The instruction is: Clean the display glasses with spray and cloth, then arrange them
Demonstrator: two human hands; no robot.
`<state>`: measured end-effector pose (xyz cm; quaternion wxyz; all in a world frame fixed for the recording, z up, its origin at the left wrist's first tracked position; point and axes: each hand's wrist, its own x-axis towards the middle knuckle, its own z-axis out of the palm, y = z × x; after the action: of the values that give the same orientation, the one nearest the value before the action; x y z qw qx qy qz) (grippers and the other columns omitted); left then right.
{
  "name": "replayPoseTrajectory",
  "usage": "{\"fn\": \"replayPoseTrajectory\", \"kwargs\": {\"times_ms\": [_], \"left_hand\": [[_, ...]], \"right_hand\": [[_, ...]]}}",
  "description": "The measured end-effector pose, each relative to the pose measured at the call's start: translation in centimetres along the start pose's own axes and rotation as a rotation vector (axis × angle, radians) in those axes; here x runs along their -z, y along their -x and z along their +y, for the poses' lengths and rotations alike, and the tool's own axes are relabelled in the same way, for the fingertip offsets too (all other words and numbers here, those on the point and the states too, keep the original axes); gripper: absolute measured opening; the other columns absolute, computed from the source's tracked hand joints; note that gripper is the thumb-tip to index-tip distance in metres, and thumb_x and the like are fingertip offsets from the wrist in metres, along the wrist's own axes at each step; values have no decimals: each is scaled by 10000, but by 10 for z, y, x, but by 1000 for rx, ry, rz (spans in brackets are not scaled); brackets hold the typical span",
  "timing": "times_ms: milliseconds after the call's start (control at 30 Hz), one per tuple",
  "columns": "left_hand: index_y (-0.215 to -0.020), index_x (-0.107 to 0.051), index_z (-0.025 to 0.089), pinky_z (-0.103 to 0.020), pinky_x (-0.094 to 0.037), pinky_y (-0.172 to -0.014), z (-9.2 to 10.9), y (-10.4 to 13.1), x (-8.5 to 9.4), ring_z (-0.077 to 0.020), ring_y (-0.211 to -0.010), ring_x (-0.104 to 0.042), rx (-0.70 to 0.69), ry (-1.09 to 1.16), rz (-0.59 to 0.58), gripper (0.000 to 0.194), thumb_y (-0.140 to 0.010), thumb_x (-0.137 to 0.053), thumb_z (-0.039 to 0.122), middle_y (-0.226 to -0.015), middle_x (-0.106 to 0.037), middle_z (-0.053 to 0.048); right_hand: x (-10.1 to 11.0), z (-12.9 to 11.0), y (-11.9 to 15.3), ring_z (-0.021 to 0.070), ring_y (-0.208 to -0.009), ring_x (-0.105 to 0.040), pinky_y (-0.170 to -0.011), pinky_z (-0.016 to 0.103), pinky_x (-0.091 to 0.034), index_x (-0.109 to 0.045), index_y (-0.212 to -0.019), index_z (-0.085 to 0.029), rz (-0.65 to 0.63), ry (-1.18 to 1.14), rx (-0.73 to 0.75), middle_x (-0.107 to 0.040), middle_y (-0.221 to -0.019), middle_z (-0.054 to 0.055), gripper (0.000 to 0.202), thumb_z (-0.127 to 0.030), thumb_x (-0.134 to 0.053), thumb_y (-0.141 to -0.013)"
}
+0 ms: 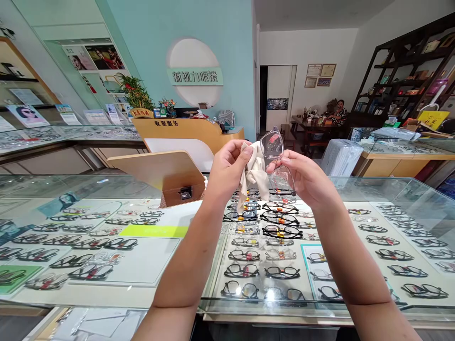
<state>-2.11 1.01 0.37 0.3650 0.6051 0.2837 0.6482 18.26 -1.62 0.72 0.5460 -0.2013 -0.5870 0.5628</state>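
Observation:
My left hand grips a cream cleaning cloth with a zigzag edge, which hangs down from the fingers. My right hand pinches a pair of clear-framed eyeglasses near the bridge. The glasses are tilted on end, one lens above the other, and the upper lens bears a red sticker. The cloth lies right beside the glasses; whether it touches the lens I cannot tell. Both hands are raised over a glass display case with rows of eyeglasses inside.
A tilted wooden-backed mirror or board stands on the counter left of my hands. Beyond it are a cashier desk and a potted plant. At the far right back, a person sits at a dark table. A wrapped package stands right of centre.

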Motion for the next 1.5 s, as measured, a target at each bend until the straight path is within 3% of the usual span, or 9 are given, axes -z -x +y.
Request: {"fn": "replayPoseTrajectory", "kwargs": {"times_ms": [233, 567, 700, 833, 967, 1067, 1167, 1267, 1500], "left_hand": [[-889, -637, 240, -249, -427, -577, -2, 2, -4, -121, -645, -538, 28, 10, -25, 535, -833, -955, 666, -775, -632, 17], [-1060, -716, 265, -242, -431, -516, -15, -3, -7, -116, -589, -556, 288, 215, -190, 512, -775, -1015, 569, -810, -692, 13], [-1031, -801, 236, -244, -517, -635, -21, -3, -8, -135, -725, -658, 228, 144, -215, 413, -856, -950, 580, -926, -771, -17], [-1206, -853, 227, -291, -597, -827, -16, -1, -1, -213, -1005, -767, 177, 15, -329, 538, -946, -825, 697, -1169, -839, -93], [-1335, -827, 239, -328, -608, -936, -5, 0, 4, -242, -1132, -778, 163, -62, -432, 509, -895, -929, 474, -1326, -824, -113], [-1247, -818, 207, -307, -589, -934, -5, 2, 2, -214, -1084, -767, 127, -73, -393, 357, -925, -865, 355, -1235, -828, -92], [-1172, -753, 210, -261, -551, -803, -10, 3, -2, -166, -907, -723, 99, -88, -309, 263, -982, -813, 382, -1082, -803, -48], [-1058, -713, 211, -252, -489, -711, -15, 4, -5, -155, -794, -650, 45, -156, -261, 276, -1032, -765, 481, -935, -748, -20], [-897, -776, 196, -296, -432, -719, -8, -4, 7, -190, -787, -572, -46, -327, -90, 336, -998, -689, 504, -825, -694, -23]], "right_hand": [[-2, 4, -2, 206, -958, -695, -896, 334, -546, -674, -864, -249, 48, 3, 26, -809, -959, 40, 268, -433, -862, -912], [-1, 4, -3, 174, -853, -677, -725, 280, -598, -728, -849, -224, 86, -84, 32, -800, -960, 50, 256, -412, -890, -910], [1, 3, -4, 182, -884, -686, -664, 271, -591, -733, -854, -225, 90, -80, 43, -800, -1005, 60, 260, -431, -877, -925], [4, 2, -5, 191, -925, -699, -721, 282, -608, -730, -845, -224, 119, -32, 60, -794, -1010, 68, 279, -453, -874, -912], [8, 0, -5, 189, -894, -701, -725, 287, -614, -742, -860, -225, 115, -27, 64, -788, -997, 59, 287, -468, -891, -894], [9, -1, -4, 182, -858, -689, -684, 281, -608, -745, -854, -223, 118, -51, 73, -790, -996, 59, 278, -453, -898, -883], [8, -3, -3, 181, -855, -690, -678, 275, -602, -738, -842, -223, 140, -41, 80, -791, -984, 61, 282, -452, -899, -878], [7, -5, -2, 191, -882, -696, -692, 281, -600, -728, -848, -230, 141, -10, 80, -795, -983, 64, 282, -458, -889, -885], [15, -11, -1, 196, -829, -679, -699, 317, -584, -673, -808, -243, 146, 19, 102, -802, -919, 48, 298, -426, -903, -855]]}}
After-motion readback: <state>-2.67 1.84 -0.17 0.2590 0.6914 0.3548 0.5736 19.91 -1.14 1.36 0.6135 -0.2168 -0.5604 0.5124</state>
